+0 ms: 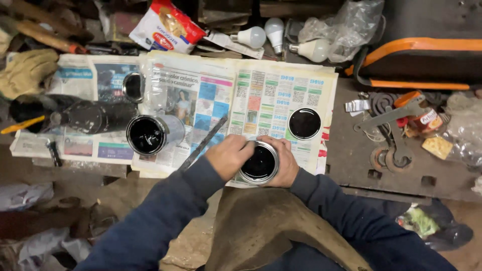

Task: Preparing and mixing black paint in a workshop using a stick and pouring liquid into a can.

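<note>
Both hands on small open tin (259,163) of black liquid, near edge of newspaper (261,95). Left hand (228,155) curled on rim, right hand (285,163) cupping wall. Tin looks rigid, part full, likely slick and spill-prone: grip sides, keep level. Loose lid (304,123) just beyond. Second open can (146,134) left. Cluttered, grimy workbench (351,160); bulbs (273,34) behind.

Cluttered workshop, newspaper-covered bench (281,95), open paint tins (146,134), metal clamp (389,118), spare bulbs (273,32), work glove (25,73)
</note>
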